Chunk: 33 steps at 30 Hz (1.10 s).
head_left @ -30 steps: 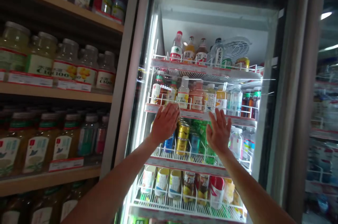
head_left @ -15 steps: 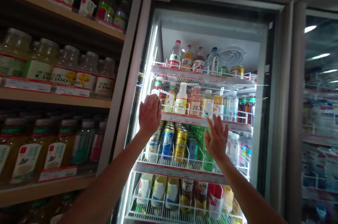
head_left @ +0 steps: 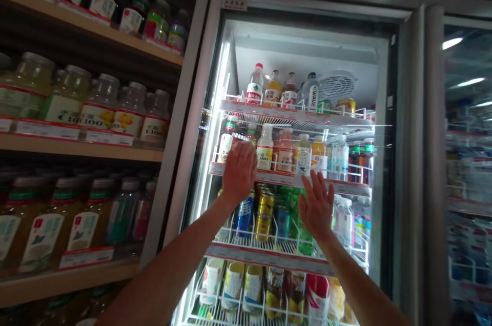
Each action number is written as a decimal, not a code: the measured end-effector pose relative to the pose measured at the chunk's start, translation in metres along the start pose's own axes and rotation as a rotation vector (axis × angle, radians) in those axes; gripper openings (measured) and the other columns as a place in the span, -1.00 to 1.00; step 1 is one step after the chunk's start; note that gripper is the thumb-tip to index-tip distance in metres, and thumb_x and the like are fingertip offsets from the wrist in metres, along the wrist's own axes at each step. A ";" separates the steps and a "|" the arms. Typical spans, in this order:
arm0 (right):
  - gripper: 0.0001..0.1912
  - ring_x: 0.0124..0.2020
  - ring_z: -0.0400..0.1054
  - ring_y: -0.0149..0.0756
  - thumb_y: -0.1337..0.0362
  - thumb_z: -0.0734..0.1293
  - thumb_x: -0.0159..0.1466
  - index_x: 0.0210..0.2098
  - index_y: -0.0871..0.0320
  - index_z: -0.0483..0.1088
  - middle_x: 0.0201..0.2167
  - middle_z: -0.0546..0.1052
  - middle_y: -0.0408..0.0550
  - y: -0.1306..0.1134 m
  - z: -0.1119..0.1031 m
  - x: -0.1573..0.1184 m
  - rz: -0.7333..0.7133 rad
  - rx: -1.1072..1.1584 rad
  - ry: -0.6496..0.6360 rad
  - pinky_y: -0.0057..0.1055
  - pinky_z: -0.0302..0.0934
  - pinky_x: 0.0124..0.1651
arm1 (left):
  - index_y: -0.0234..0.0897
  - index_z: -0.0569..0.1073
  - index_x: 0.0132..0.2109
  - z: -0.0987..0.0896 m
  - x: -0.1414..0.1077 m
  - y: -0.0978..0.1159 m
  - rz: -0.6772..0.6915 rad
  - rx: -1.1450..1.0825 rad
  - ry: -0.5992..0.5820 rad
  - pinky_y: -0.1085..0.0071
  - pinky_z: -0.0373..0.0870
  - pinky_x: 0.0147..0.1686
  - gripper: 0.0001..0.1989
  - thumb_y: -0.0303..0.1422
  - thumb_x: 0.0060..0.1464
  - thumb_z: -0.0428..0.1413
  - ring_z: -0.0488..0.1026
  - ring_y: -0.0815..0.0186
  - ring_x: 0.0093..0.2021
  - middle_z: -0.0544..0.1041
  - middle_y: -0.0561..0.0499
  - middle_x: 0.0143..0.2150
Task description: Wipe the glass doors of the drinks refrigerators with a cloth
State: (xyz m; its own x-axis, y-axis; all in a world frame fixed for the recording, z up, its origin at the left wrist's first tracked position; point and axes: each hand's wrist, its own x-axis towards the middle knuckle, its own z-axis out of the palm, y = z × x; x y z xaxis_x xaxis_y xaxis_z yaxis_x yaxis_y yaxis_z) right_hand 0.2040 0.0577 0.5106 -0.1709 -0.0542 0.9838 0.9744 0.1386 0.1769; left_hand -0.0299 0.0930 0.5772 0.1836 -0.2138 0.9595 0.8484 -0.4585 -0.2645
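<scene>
Both arms reach up in front of a lit glass-door fridge. My left hand [head_left: 240, 169] is raised before the second shelf [head_left: 269, 176], over the bottles at its left end; its back faces me, the fingers point up and look empty. My right hand [head_left: 317, 205] is spread, with nothing in it, below the same shelf's edge and in front of green bottles. Between the hands stand a gold can [head_left: 265, 216] and, higher, a white-capped bottle [head_left: 265, 146]. Whether either hand touches the glass cannot be made out.
Wooden shelves [head_left: 80, 144] with rows of bottles fill the left side. The fridge's metal frame [head_left: 192, 126] rises beside them. Another glass-door fridge [head_left: 467, 172] stands at the right edge, behind a thick vertical metal post [head_left: 436, 162].
My left hand has moved right, uncovering the bottle at the shelf's left end and covering others. My right hand stays almost in place. The view has shifted slightly.
</scene>
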 end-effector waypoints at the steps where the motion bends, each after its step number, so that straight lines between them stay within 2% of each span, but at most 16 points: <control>1: -0.41 0.32 -0.06 -0.14 0.31 0.15 0.27 0.28 0.04 -0.02 0.29 0.13 0.01 0.000 0.000 0.000 -0.001 0.000 -0.001 -0.02 -0.22 0.30 | -0.29 0.24 0.18 0.000 -0.003 0.005 0.090 -0.011 -0.042 0.14 0.03 0.24 -0.58 -0.37 0.19 -0.10 0.02 0.17 0.31 0.28 -0.10 0.23; 3: -0.43 0.31 -0.05 -0.14 0.30 0.15 0.27 0.27 0.04 0.01 0.27 0.16 0.03 -0.001 -0.001 0.000 0.003 0.000 0.002 -0.03 -0.21 0.30 | -0.26 0.24 0.18 0.000 -0.005 0.006 0.155 0.006 -0.066 0.14 0.02 0.25 -0.59 -0.36 0.19 -0.08 0.06 0.18 0.30 0.30 -0.06 0.22; 4: -0.44 0.31 -0.04 -0.14 0.30 0.14 0.28 0.26 0.05 0.02 0.27 0.17 0.03 -0.001 -0.001 0.000 0.006 0.001 0.002 -0.03 -0.21 0.29 | -0.27 0.24 0.18 0.000 -0.003 0.002 0.112 0.033 -0.044 0.12 0.02 0.24 -0.59 -0.35 0.20 -0.09 0.07 0.17 0.30 0.30 -0.09 0.22; 7: -0.46 0.31 -0.04 -0.15 0.28 0.13 0.29 0.26 0.05 0.03 0.26 0.18 0.04 -0.001 -0.001 0.002 0.014 0.001 -0.005 -0.05 -0.23 0.30 | -0.32 0.23 0.18 -0.002 0.009 -0.016 -0.162 0.108 0.081 0.07 0.09 0.20 -0.59 -0.34 0.21 -0.13 0.08 0.11 0.29 0.28 -0.18 0.22; 9: -0.46 0.31 -0.05 -0.16 0.29 0.12 0.29 0.26 0.05 0.02 0.26 0.18 0.04 -0.001 -0.001 0.002 0.014 -0.004 -0.011 -0.06 -0.24 0.30 | -0.34 0.23 0.18 -0.003 0.013 -0.021 -0.228 0.112 0.126 0.09 0.12 0.19 -0.59 -0.35 0.22 -0.14 0.05 0.12 0.30 0.27 -0.20 0.22; 10: -0.46 0.31 -0.05 -0.16 0.29 0.12 0.29 0.26 0.05 0.02 0.26 0.18 0.04 -0.001 -0.001 0.002 0.013 -0.009 -0.010 -0.06 -0.24 0.30 | -0.34 0.24 0.17 -0.003 0.012 -0.019 -0.184 0.098 0.109 0.11 0.12 0.20 -0.60 -0.36 0.21 -0.13 0.05 0.13 0.30 0.28 -0.18 0.22; 13: -0.45 0.31 -0.05 -0.15 0.29 0.12 0.28 0.26 0.05 0.02 0.26 0.17 0.04 -0.001 0.000 -0.001 0.007 -0.019 -0.006 -0.05 -0.23 0.29 | -0.32 0.26 0.16 -0.005 0.005 -0.010 0.083 0.053 -0.029 0.14 0.10 0.22 -0.61 -0.38 0.19 -0.10 0.05 0.14 0.30 0.29 -0.11 0.22; 15: -0.45 0.31 -0.05 -0.13 0.29 0.11 0.28 0.26 0.05 0.01 0.27 0.16 0.05 -0.002 0.000 -0.002 0.003 -0.023 -0.009 -0.03 -0.25 0.29 | -0.30 0.25 0.16 -0.006 0.004 -0.011 0.146 0.042 -0.088 0.13 0.08 0.23 -0.60 -0.38 0.19 -0.11 0.08 0.14 0.29 0.28 -0.08 0.23; 17: -0.45 0.32 -0.07 -0.13 0.27 0.10 0.28 0.27 0.06 0.00 0.27 0.15 0.06 -0.002 -0.002 0.001 0.001 -0.030 -0.024 -0.03 -0.26 0.29 | -0.29 0.25 0.16 -0.007 0.011 -0.021 0.040 0.047 -0.069 0.10 0.06 0.23 -0.60 -0.36 0.20 -0.12 0.10 0.14 0.28 0.27 -0.10 0.23; 20: -0.46 0.32 -0.08 -0.13 0.24 0.11 0.29 0.25 0.08 0.02 0.28 0.14 0.09 0.001 -0.006 0.019 -0.026 -0.047 -0.032 -0.04 -0.27 0.29 | -0.33 0.28 0.14 -0.004 0.028 -0.037 -0.212 0.065 0.047 0.04 0.07 0.22 -0.61 -0.33 0.21 -0.15 0.07 0.11 0.29 0.27 -0.18 0.22; 22: -0.48 0.32 -0.08 -0.14 0.23 0.10 0.29 0.24 0.09 0.05 0.27 0.14 0.09 0.006 -0.005 0.036 -0.032 -0.065 -0.013 -0.05 -0.27 0.29 | -0.36 0.29 0.13 -0.001 0.035 -0.037 -0.271 0.063 0.107 0.04 0.09 0.21 -0.61 -0.34 0.21 -0.16 0.06 0.10 0.30 0.28 -0.21 0.21; 24: -0.49 0.32 -0.07 -0.15 0.24 0.10 0.29 0.23 0.08 0.06 0.27 0.15 0.08 0.012 -0.002 0.052 -0.012 -0.088 0.007 -0.06 -0.25 0.29 | -0.36 0.30 0.12 0.002 0.037 -0.030 -0.175 0.042 0.091 0.07 0.11 0.21 -0.62 -0.36 0.21 -0.16 0.05 0.12 0.30 0.28 -0.20 0.21; 27: -0.49 0.31 -0.05 -0.17 0.24 0.09 0.30 0.24 0.08 0.05 0.26 0.17 0.06 0.018 0.006 0.064 0.012 -0.117 0.021 -0.08 -0.21 0.28 | -0.29 0.32 0.10 0.004 0.041 -0.026 0.118 0.003 -0.034 0.11 0.12 0.21 -0.65 -0.35 0.22 -0.14 0.09 0.15 0.29 0.31 -0.09 0.20; 28: -0.50 0.31 -0.05 -0.17 0.24 0.09 0.30 0.24 0.08 0.06 0.26 0.17 0.07 0.019 0.009 0.064 0.010 -0.121 0.028 -0.08 -0.20 0.27 | -0.27 0.32 0.09 0.004 0.044 -0.029 0.156 0.006 -0.050 0.11 0.13 0.20 -0.66 -0.34 0.23 -0.14 0.12 0.16 0.27 0.33 -0.07 0.19; 29: -0.50 0.32 -0.06 -0.17 0.24 0.09 0.30 0.23 0.09 0.07 0.26 0.18 0.07 0.020 0.010 0.063 0.007 -0.122 0.033 -0.09 -0.19 0.27 | -0.27 0.33 0.09 0.003 0.049 -0.035 0.129 0.023 -0.033 0.10 0.14 0.19 -0.66 -0.33 0.23 -0.15 0.14 0.16 0.26 0.34 -0.08 0.18; 33: -0.53 0.31 -0.04 -0.18 0.25 0.09 0.30 0.21 0.11 0.12 0.24 0.21 0.08 0.020 0.012 0.059 0.004 -0.121 0.040 -0.09 -0.17 0.28 | -0.35 0.32 0.09 0.004 0.066 -0.055 -0.209 0.101 0.157 0.03 0.16 0.17 -0.63 -0.34 0.23 -0.18 0.13 0.11 0.27 0.32 -0.21 0.18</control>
State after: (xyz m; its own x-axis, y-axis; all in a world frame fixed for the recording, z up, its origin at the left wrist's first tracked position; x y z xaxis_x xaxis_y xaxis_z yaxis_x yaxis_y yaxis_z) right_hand 0.2115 0.0687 0.5720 -0.1637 -0.0935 0.9821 0.9859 0.0184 0.1661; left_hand -0.0630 0.1073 0.6558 -0.0731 -0.2582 0.9633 0.9066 -0.4196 -0.0437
